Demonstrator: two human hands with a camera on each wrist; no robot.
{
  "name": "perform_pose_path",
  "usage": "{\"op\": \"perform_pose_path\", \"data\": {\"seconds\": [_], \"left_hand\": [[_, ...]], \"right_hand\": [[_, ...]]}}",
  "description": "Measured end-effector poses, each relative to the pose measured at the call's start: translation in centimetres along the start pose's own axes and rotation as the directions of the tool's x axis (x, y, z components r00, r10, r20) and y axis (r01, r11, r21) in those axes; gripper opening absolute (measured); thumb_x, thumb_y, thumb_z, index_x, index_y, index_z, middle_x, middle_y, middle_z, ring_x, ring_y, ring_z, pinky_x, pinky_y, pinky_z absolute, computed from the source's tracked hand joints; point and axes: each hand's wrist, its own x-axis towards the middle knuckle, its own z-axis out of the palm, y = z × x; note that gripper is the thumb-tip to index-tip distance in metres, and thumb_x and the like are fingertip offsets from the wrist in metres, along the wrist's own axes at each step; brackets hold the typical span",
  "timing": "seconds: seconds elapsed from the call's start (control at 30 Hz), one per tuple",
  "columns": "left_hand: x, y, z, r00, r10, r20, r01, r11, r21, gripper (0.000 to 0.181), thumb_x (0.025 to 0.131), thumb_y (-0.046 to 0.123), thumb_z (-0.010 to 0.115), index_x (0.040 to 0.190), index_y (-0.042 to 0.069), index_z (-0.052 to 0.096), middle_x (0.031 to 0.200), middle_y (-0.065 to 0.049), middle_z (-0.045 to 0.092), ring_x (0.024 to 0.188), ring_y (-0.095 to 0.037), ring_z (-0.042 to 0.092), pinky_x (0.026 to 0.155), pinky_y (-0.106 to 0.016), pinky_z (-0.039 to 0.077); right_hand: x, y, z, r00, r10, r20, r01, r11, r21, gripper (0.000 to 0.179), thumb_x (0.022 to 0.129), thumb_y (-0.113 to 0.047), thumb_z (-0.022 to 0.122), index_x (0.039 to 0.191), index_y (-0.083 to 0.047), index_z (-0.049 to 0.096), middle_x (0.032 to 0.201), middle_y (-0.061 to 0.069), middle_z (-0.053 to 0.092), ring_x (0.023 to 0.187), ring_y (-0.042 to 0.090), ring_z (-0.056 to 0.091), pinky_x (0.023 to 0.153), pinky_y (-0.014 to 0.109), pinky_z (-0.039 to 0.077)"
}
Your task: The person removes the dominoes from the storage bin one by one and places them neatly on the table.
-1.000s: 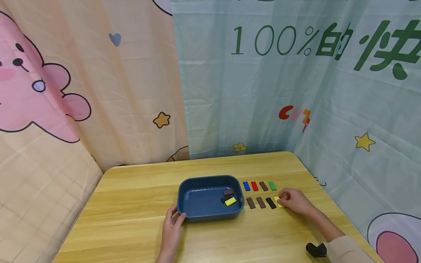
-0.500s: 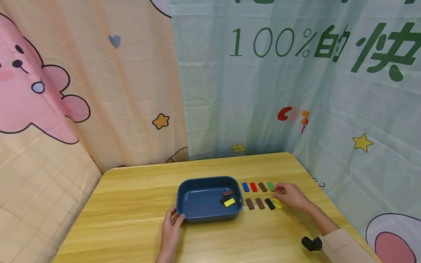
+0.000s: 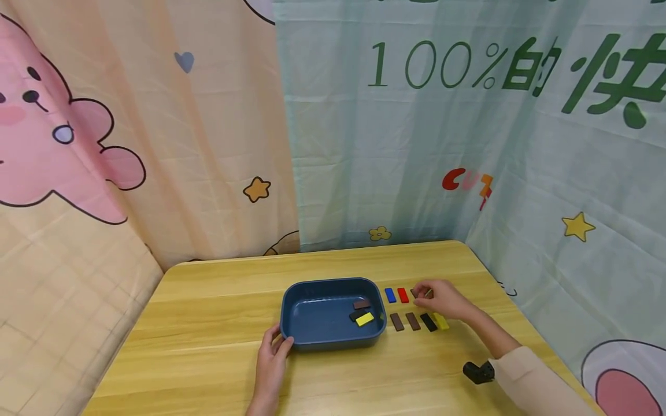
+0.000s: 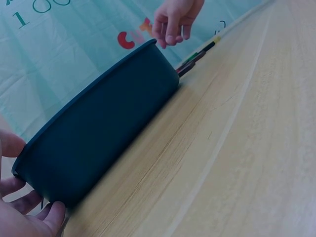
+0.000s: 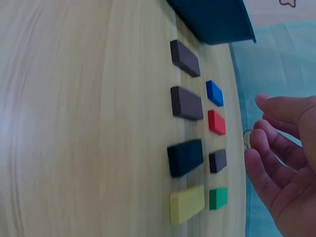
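My left hand (image 3: 270, 361) grips the near left corner of a dark blue tray (image 3: 333, 345), thumb on the near wall. In the tray lie a brown block (image 3: 361, 304), a black block (image 3: 357, 315) and a yellow block (image 3: 365, 319). My right hand (image 3: 447, 299), fingers loosely bent and holding nothing, hovers over the far row's right end. That row has a blue block (image 5: 214, 93), a red block (image 5: 216, 122), a brown block (image 5: 217, 161) and a green block (image 5: 218, 198); in the head view my hand hides the green one.
A nearer row holds two brown blocks (image 3: 397, 322), a black block (image 3: 428, 322) and a yellow block (image 3: 440, 322). A black device (image 3: 478, 372) sits at my right sleeve. Printed curtains (image 3: 374, 144) hang behind the wooden table (image 3: 208, 358).
My right hand has moved from the near yellow block to the far row, then left past the green block to the brown one. My left hand stays on the tray.
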Motion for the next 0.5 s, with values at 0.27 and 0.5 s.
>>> {"op": "perform_pose_path", "data": {"seconds": [0.27, 0.5], "left_hand": [[0.3, 0.0, 0.1, 1.0, -0.008, -0.005, 0.008, 1.0, 0.008, 0.045, 0.105, 0.006, 0.056, 0.146, -0.008, 0.044, 0.148, -0.031, 0.043, 0.135, -0.045, 0.048, 0.098, -0.029, 0.051], [0.2, 0.1, 0.1, 1.0, -0.007, -0.012, 0.007, 1.0, 0.015, 0.046, 0.105, 0.006, 0.056, 0.146, -0.009, 0.044, 0.148, -0.032, 0.044, 0.135, -0.046, 0.048, 0.101, -0.037, 0.052]], "right_hand": [[2.3, -2.1, 0.7, 0.998, -0.054, 0.039, 0.055, 0.998, -0.029, 0.018, 0.094, -0.011, 0.077, 0.107, 0.0, 0.07, 0.086, -0.005, 0.062, 0.075, 0.014, 0.06, 0.067, 0.027, 0.055], [3.8, -4.5, 1.5, 0.993, -0.103, 0.053, 0.099, 0.992, 0.074, 0.017, 0.095, -0.007, 0.074, 0.11, 0.002, 0.069, 0.088, 0.0, 0.065, 0.073, 0.023, 0.066, 0.061, 0.03, 0.058]]}}
